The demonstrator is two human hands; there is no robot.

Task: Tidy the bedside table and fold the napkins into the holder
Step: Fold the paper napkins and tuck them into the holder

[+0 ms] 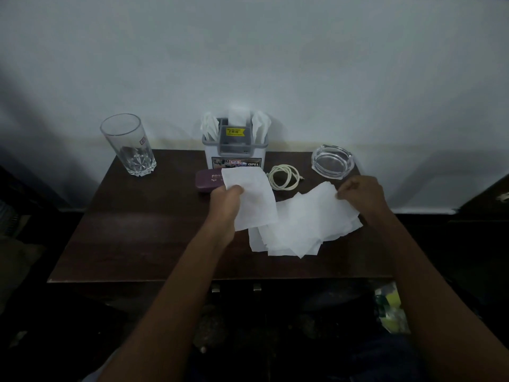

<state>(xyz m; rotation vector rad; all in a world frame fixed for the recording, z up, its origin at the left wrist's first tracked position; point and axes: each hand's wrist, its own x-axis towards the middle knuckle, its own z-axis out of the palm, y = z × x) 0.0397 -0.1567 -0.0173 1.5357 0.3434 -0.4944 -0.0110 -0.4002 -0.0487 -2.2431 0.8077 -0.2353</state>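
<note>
Dim tabletop: our left hand grips one napkin, our right hand pinches the pile; we should match edges squarely.

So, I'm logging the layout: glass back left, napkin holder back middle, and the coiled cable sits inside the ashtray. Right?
Not quite. The head view shows the coiled cable on the table between the napkin holder and the ashtray, not inside it. The rest holds: glass back left, holder back middle.

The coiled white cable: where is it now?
Head view: the cable lies at the back of the table, right of centre, between the napkin holder and the glass ashtray.
</note>
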